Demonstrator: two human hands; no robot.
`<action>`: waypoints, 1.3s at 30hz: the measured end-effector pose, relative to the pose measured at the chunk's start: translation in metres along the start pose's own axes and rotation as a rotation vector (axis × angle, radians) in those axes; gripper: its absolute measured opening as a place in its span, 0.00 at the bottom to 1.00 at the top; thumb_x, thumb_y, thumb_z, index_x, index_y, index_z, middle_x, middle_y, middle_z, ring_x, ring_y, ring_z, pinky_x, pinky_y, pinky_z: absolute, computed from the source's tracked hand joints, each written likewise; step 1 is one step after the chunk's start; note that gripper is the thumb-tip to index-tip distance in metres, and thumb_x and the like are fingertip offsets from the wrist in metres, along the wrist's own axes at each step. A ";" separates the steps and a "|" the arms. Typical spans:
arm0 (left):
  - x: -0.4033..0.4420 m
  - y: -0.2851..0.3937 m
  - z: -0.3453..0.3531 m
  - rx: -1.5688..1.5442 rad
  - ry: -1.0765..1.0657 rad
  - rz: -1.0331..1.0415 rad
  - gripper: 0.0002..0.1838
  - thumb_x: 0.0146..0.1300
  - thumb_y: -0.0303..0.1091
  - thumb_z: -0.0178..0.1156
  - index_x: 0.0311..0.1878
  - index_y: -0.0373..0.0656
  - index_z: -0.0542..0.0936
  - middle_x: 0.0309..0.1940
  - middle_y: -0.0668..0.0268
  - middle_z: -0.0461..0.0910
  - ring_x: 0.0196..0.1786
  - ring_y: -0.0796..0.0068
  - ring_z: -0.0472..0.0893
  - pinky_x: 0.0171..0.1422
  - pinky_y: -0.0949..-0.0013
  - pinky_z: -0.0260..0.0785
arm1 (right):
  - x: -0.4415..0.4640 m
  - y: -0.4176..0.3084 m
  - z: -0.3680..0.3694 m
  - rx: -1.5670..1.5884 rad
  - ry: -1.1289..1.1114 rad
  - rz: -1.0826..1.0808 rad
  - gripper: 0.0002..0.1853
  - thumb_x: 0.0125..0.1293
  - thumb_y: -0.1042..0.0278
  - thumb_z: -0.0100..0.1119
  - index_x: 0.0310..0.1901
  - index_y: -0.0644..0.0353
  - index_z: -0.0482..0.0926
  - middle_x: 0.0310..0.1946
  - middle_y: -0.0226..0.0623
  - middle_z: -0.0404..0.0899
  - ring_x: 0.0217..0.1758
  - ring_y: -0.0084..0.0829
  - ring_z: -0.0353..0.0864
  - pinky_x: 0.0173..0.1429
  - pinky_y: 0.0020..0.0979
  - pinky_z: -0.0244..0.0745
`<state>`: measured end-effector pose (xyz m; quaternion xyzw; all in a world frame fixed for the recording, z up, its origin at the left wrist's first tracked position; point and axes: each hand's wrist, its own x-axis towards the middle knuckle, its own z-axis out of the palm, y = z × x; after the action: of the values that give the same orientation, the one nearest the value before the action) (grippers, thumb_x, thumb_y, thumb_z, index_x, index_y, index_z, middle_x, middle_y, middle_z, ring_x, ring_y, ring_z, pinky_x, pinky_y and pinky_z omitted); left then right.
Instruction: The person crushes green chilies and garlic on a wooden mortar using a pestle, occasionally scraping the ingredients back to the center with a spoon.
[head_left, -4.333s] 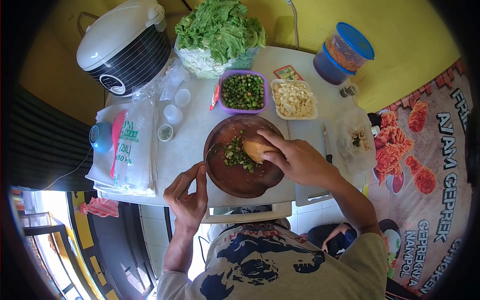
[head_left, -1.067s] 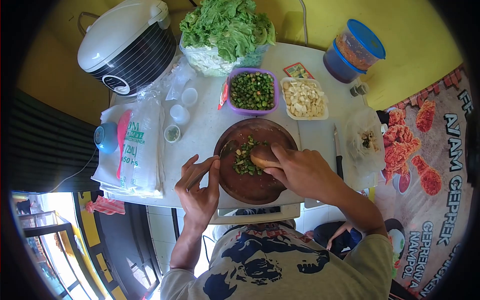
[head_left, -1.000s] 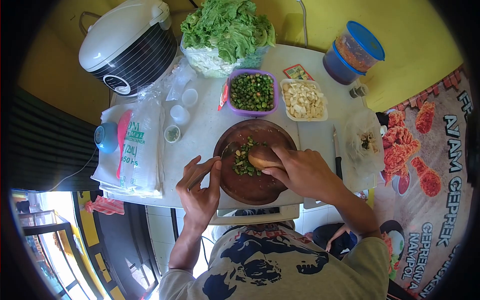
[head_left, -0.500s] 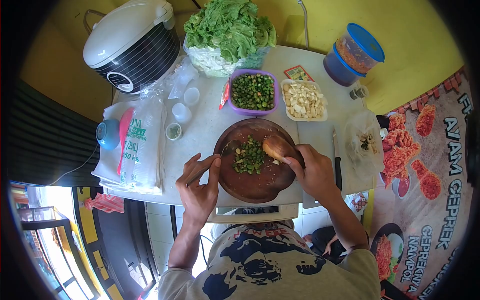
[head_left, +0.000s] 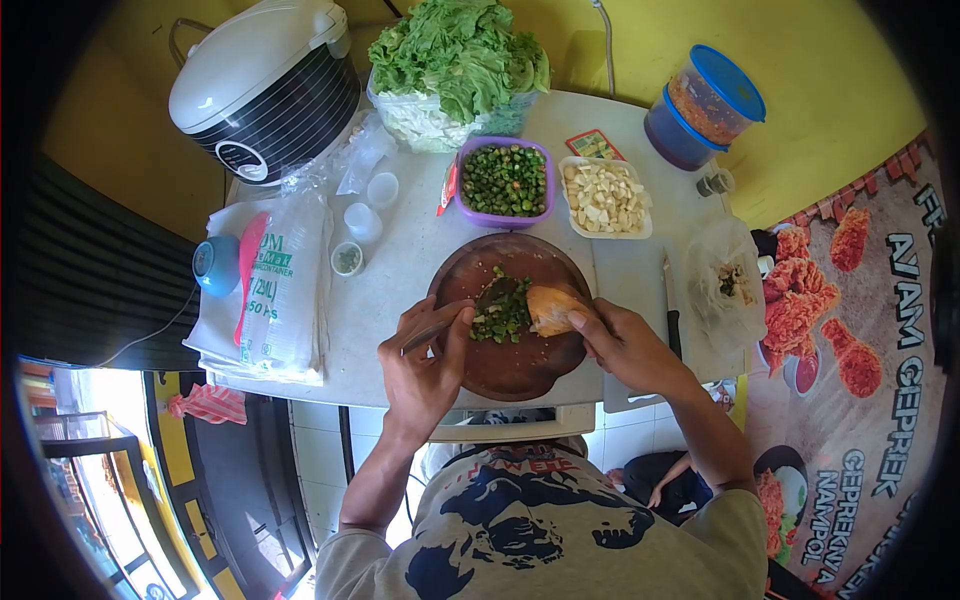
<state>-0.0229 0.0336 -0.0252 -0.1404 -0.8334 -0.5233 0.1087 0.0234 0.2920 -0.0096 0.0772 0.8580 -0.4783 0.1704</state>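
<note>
In front of me on the table sits a round brown mortar (head_left: 470,375) with chopped green chillies (head_left: 505,318) and pale bits in its middle. My left hand (head_left: 422,365) is closed around the handle of a spoon (head_left: 428,328), whose tip reaches the left side of the chillies. A wooden pestle (head_left: 553,308) is gripped in my right hand (head_left: 635,345), its broad end against the right edge of the chillies. Behind the mortar stand a purple tub (head_left: 549,200) of cut green chillies and a white tray (head_left: 600,236) of peeled garlic.
A knife (head_left: 671,300) lies right of the mortar, beside a plastic bag (head_left: 715,320). Packaged plastic bags (head_left: 285,310) and small cups (head_left: 363,222) are at left. Further back are a rice cooker (head_left: 270,90), lettuce (head_left: 455,60) and stacked blue-lidded containers (head_left: 700,110). Another person (head_left: 665,485) is below, right.
My left hand has moved right and slightly up, bringing the spoon into the chillies. The pestle has turned, its broad end now lower against the chillies, which are gathered closer together.
</note>
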 end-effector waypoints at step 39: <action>0.021 -0.028 -0.006 -0.268 0.007 -0.170 0.12 0.73 0.32 0.67 0.49 0.32 0.89 0.36 0.59 0.91 0.41 0.79 0.86 0.50 0.73 0.78 | 0.020 0.006 -0.006 0.146 0.229 -0.239 0.21 0.75 0.53 0.64 0.47 0.69 0.80 0.20 0.36 0.79 0.23 0.24 0.80 0.30 0.30 0.74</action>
<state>-0.0522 0.0195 -0.0395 -0.0809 -0.7647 -0.6376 0.0473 0.0048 0.2994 -0.0185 0.0407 0.8379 -0.5443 0.0074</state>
